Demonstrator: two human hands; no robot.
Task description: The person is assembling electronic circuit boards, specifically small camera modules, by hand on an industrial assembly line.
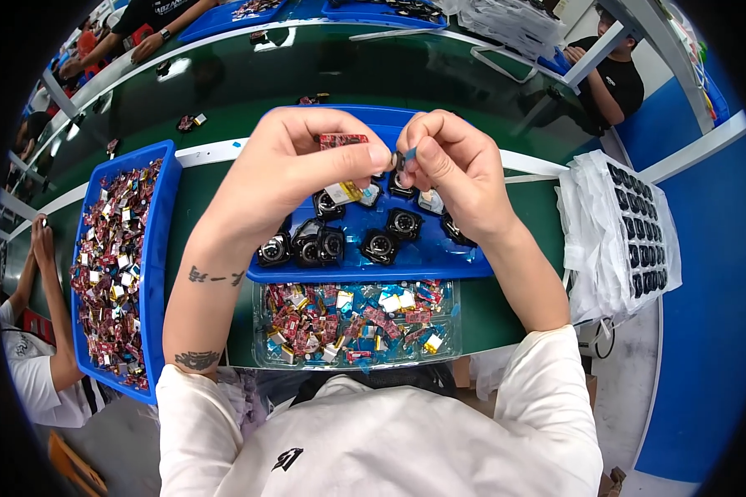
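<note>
My left hand [282,178] pinches a red circuit board [344,140] between thumb and fingers. A small silver-and-yellow battery [341,193] shows just below that hand. My right hand [460,170] is closed on a small dark part with blue film [404,157], close to the left fingertips. Whether this part is joined to the board is hidden by the fingers. Both hands are raised over a blue tray [439,270] that holds several black square housings with round fronts [379,246]. Nearer me, a clear plastic tray [259,352] contains many red boards with batteries and blue film.
A long blue bin [162,273] full of boards stands at left. White packing trays with black parts [584,215] are stacked at right. Beyond a pale rail runs a green conveyor [307,74] with scattered parts. Co-workers sit at left, far left and far right.
</note>
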